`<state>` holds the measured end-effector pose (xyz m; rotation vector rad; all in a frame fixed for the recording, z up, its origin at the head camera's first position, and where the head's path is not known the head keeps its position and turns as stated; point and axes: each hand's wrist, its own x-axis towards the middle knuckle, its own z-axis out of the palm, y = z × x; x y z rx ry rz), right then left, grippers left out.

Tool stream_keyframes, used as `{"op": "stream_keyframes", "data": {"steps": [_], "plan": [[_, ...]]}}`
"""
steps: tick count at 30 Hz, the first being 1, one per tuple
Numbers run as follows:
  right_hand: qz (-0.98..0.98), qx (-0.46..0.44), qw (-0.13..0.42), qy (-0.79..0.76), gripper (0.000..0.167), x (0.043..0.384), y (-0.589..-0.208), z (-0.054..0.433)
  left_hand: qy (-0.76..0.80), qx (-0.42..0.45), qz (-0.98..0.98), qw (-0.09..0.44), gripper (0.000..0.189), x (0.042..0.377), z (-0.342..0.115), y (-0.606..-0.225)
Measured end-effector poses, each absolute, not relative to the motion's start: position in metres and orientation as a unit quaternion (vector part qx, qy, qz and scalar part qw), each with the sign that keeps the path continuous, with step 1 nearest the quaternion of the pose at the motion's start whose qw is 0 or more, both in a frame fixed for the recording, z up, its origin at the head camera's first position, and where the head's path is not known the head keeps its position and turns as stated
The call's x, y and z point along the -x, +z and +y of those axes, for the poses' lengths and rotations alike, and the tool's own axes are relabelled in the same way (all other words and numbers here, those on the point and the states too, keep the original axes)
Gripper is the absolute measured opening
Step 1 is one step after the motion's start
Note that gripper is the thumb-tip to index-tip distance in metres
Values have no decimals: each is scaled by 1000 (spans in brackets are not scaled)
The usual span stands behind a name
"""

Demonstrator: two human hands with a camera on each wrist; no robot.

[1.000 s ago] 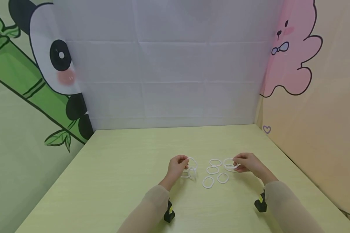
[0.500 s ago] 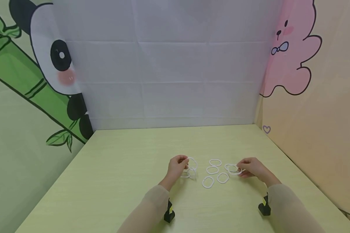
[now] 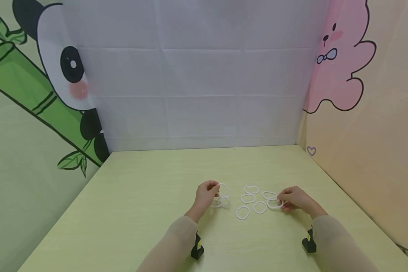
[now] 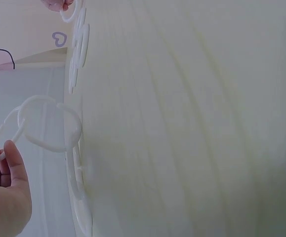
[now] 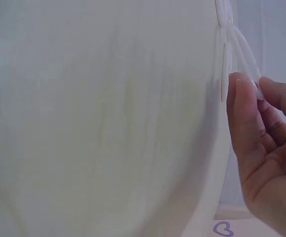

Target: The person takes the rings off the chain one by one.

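Observation:
Between thumb and fingertips my left hand (image 3: 205, 194) pinches a white plastic chain link (image 3: 229, 190), raised over the table. In the left wrist view a second link (image 4: 80, 126) hooks through the pinched one, and more links (image 4: 72, 173) hang below, reaching the table. My right hand (image 3: 297, 199) pinches the near edge of another white link (image 5: 246, 52); it is tilted, its far end low by the links on the table. Several loose oval links lie between the hands, among them one at the back (image 3: 251, 186) and one at the front (image 3: 237, 213).
The pale wooden table (image 3: 139, 211) extends around both hands. A white cloth (image 3: 204, 94) stands at its back edge, with printed walls left and right. A black wrist mount (image 3: 197, 249) hangs below the left sleeve, another (image 3: 309, 243) below the right.
My right hand has moved slightly right and toward me, drawing its link off the one it overlapped, which stays on the table. The left hand and its chain have hardly moved.

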<state>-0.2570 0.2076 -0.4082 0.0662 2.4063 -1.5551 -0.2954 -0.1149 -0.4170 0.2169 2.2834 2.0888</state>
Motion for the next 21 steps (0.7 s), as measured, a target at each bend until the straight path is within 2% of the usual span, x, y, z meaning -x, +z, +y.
{"op": "stream_keyframes", "data": {"steps": [21], "plan": [[861, -65, 122, -490, 9, 256, -414, 204, 677, -70, 733, 17, 16, 300, -113, -420]]}}
